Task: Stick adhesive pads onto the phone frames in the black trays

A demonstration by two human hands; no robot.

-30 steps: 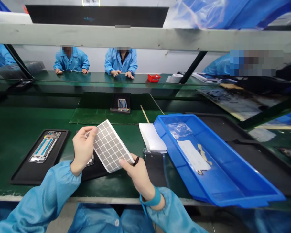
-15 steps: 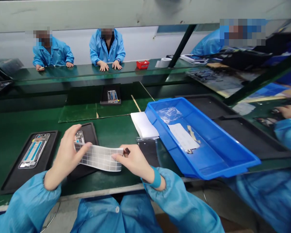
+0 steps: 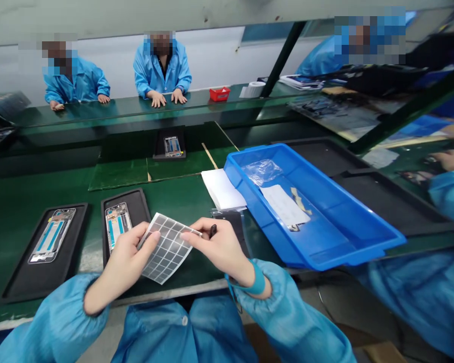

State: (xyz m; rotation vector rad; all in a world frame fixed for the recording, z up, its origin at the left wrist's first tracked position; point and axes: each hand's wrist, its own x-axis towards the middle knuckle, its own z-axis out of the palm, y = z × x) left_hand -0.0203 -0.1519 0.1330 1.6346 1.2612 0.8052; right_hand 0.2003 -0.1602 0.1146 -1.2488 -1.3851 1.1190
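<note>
Between my hands hangs a sheet of square grey stickers (image 3: pixel 168 248), tilted above the table's front edge. My left hand (image 3: pixel 130 254) pinches its left side, thumb on top. At the upper right corner, my right hand (image 3: pixel 221 244) grips the same sheet between thumb and fingers. A small dark object (image 3: pixel 213 231) also shows at the right hand's fingers; its kind is not clear. Behind the left hand, a phone frame (image 3: pixel 117 222) with blue strips lies in a black tray (image 3: pixel 138 204). Another phone frame (image 3: pixel 53 237) rests in a black tray (image 3: pixel 73 252) farther left.
On the right stands a blue bin (image 3: pixel 348 237) holding a white paper and clear plastic. White papers (image 3: pixel 223 189) lie against its left side. A third phone frame (image 3: pixel 173 146) is farther back. Co-workers in blue coats are across the bench, and a co-worker's arm (image 3: pixel 450 196) is at right.
The sheet has swung from a level strip to a steeper tilt, its face now turned up. My left hand has moved right and down, uncovering the phone frame behind it.
</note>
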